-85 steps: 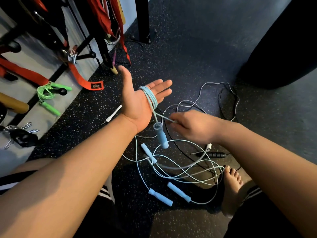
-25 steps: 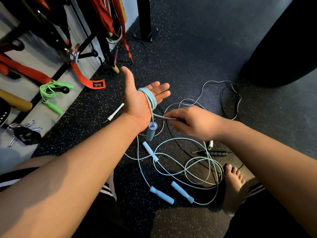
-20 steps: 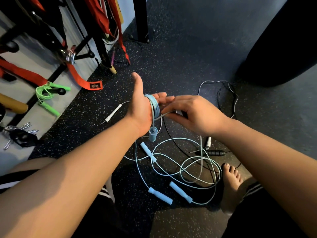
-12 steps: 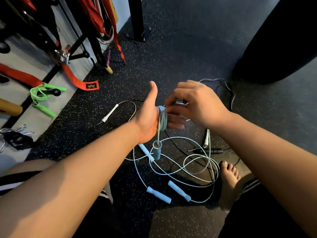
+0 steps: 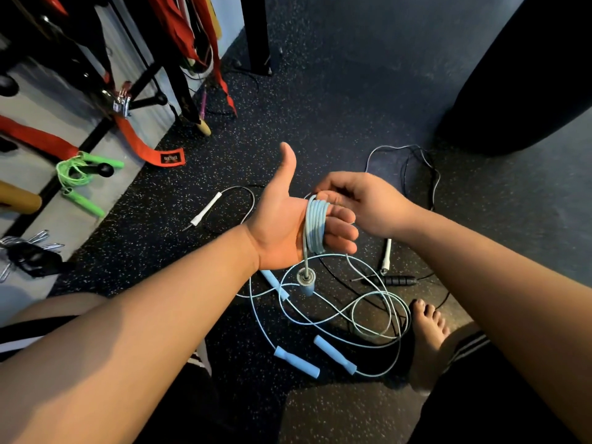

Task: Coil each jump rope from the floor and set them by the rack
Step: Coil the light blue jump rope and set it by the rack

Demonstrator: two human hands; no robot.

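My left hand (image 5: 282, 232) is flat and open, thumb up, with the blue rope (image 5: 315, 225) wound round its fingers. One handle (image 5: 306, 283) hangs just under it. My right hand (image 5: 365, 203) pinches the blue rope at the top of the loops. Other ropes (image 5: 368, 315) lie tangled below. The rack (image 5: 150, 75) stands off to my left, and there is bare floor (image 5: 336, 107) ahead.

Only one bit of print in view: a small black patch (image 5: 170, 158) w/ pale lettering, at the end of the orange strap (image 5: 141, 148), which lies on the floor (image 5: 336, 100) by the rack (image 5: 179, 88). Lettering too small & blurry to make out, so brand/wording can't be told. Nothing else legible.
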